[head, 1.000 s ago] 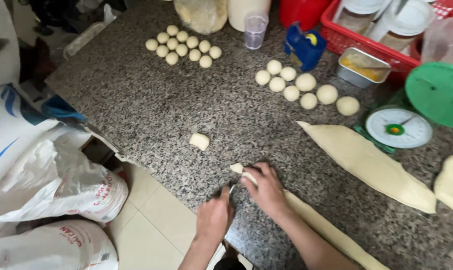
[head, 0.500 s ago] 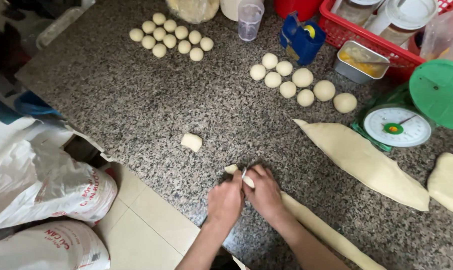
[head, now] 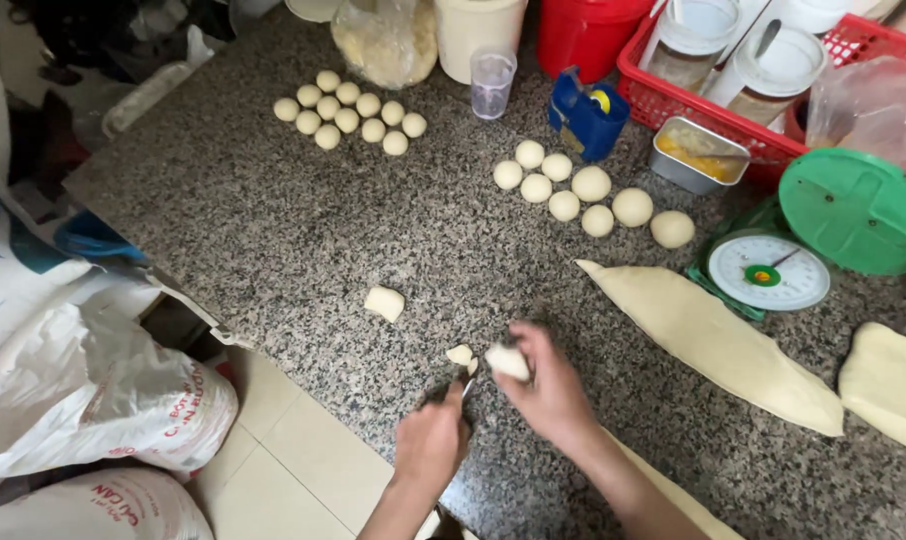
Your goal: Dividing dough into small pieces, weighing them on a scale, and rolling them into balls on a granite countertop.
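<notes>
1. Filling most of the frame, a speckled granite counter carries everything.
2. A long dough strip lies at right of centre.
3. The right hand, lower centre, pinches a dough piece between its fingers.
4. The left hand is curled around a dark tool, touching it.
5. A small cut piece lies apart, left of centre.

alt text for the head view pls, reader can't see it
Left hand and right hand work a small pale dough piece on a speckled granite counter. Nearby lie another cut dough lump, a long flat dough strip and a green dial scale.
</notes>
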